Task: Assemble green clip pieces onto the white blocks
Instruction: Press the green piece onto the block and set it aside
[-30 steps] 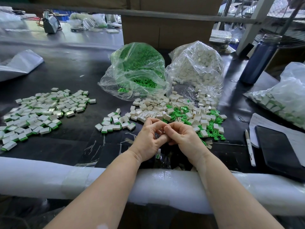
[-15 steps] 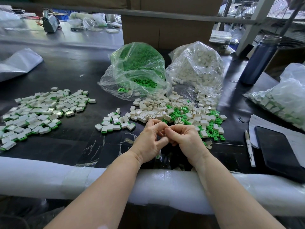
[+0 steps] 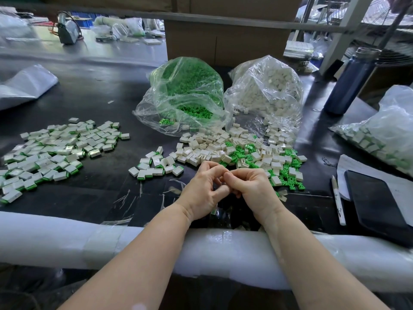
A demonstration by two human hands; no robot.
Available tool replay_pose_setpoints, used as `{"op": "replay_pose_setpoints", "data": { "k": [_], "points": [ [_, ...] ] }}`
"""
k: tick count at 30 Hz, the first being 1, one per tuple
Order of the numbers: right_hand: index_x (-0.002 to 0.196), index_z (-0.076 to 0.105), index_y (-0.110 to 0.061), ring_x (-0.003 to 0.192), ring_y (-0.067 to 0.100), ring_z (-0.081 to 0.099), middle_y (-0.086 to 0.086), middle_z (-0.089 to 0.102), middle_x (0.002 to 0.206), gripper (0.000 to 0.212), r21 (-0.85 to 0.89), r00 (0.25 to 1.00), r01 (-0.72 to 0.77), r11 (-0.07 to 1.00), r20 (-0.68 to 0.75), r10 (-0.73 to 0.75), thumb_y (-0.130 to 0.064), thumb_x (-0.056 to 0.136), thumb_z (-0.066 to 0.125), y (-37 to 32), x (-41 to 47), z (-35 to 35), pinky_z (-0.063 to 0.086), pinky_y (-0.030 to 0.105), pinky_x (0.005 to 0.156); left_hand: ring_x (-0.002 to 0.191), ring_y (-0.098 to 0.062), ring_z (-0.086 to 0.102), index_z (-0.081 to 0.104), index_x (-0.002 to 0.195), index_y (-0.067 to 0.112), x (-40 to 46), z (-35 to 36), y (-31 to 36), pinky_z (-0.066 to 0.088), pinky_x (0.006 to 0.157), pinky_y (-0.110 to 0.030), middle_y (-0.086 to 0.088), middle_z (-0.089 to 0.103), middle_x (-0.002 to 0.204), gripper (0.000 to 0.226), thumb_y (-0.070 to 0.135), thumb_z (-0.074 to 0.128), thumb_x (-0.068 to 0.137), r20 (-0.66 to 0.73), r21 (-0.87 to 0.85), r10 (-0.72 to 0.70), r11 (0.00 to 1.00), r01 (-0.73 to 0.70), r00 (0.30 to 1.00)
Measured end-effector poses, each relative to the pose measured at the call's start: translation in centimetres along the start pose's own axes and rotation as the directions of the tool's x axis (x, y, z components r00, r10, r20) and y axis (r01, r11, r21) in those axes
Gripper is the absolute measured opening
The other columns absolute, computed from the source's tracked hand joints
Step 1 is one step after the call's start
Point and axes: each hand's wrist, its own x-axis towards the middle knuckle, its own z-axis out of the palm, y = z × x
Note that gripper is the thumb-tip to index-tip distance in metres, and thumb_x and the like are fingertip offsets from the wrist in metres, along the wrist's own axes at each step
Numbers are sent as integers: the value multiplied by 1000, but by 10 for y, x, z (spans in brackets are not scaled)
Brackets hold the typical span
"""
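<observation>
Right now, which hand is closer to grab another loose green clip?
Probably the right hand. The loose green clips lie scattered just beyond and beside it, while the left hand sits nearer the small cluster of finished blocks. Both hands' fingers are curled together, busy with something hidden.

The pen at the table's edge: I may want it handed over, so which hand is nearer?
Right. The right hand sits between the pen and the left hand, which lies farther, beyond the right one.

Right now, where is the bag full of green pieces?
In the head view, the bag of green clips sits at the middle back of the black table, just left of the bag of white blocks, behind the loose pile.
</observation>
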Motion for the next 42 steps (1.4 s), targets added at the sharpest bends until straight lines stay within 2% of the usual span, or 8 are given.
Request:
{"op": "replay_pose_setpoints", "data": {
  "k": [5, 8, 13, 17, 21, 26, 34, 42],
  "points": [
    [75, 72, -13, 54, 11, 52, 9, 61, 61, 17, -42, 999, 26, 999, -19, -27, -20, 86, 62, 0, 1, 2, 45, 18, 52, 81, -6, 49, 58, 85, 31, 0, 0, 1, 45, 71, -9, 3, 42, 104, 21, 10, 60, 87, -58, -86, -1, 996, -3, 998],
    [89, 70, -4, 64, 16, 60, 14, 65, 74, 22, -8, 997, 14, 1000, -72, -15, -22, 89, 58, 1, 3, 2, 50, 22, 57, 79, -6, 49, 61, 89, 22, 1, -1, 1, 45, 75, -9, 2, 43, 105, 9, 14, 62, 87, -123, -111, -22, 994, 9, 992],
    [83, 68, -11, 70, 18, 64, 7, 68, 77, 9, -57, 985, 60, 997, -157, -68, -5, 86, 63, 2, 3, -1, 53, 22, 57, 85, -19, 54, 62, 96, 16, 2, -1, 1, 50, 82, -23, -2, 49, 102, 8, 15, 61, 88, -134, -46, -50, 998, 45, 990],
    [77, 68, -16, 72, 15, 62, 2, 67, 74, 14, -217, 976, 106, 970, -165, -144, -2, 81, 68, 2, 3, -1, 55, 33, 67, 75, -12, 52, 64, 95, 15, 1, 0, 1, 47, 72, -19, -2, 56, 88, 7, 16, 62, 88, -137, -91, -84, 993, 72, 987],
    [79, 68, -16, 70, 4, 59, -3, 66, 74, 11, -277, 967, 112, 954, -191, -169, -5, 81, 69, 2, 4, -2, 51, 27, 68, 76, -12, 60, 65, 93, 16, 2, -1, 0, 52, 75, -22, -4, 65, 84, 11, 8, 64, 85, -204, -214, -138, 972, 94, 969],
    [81, 70, -7, 67, 6, 59, 4, 68, 77, 7, -370, 975, 98, 924, -150, -164, -8, 75, 75, 4, 4, 1, 51, 21, 68, 82, -32, 67, 63, 84, 16, 2, -1, 2, 55, 79, -39, -19, 69, 86, 15, 2, 65, 83, -240, -355, -198, 929, 104, 950],
    [81, 67, -7, 73, 16, 62, 4, 67, 76, 6, -418, 969, 119, 900, -150, -198, -7, 80, 72, 7, 5, 1, 54, 28, 73, 68, -1, 62, 70, 77, 17, 1, -3, 3, 54, 74, -21, 9, 66, 72, 15, 2, 69, 79, -301, -277, -135, 960, 49, 944],
    [83, 67, -9, 75, 14, 61, 2, 66, 78, 6, -512, 956, 167, 843, -123, -265, -8, 80, 72, 10, 5, 0, 51, 21, 71, 66, -4, 60, 67, 73, 13, 2, -3, 3, 49, 69, -11, 4, 65, 70, 13, 1, 72, 76, -330, -187, -110, 981, 49, 937]
  ]
}}
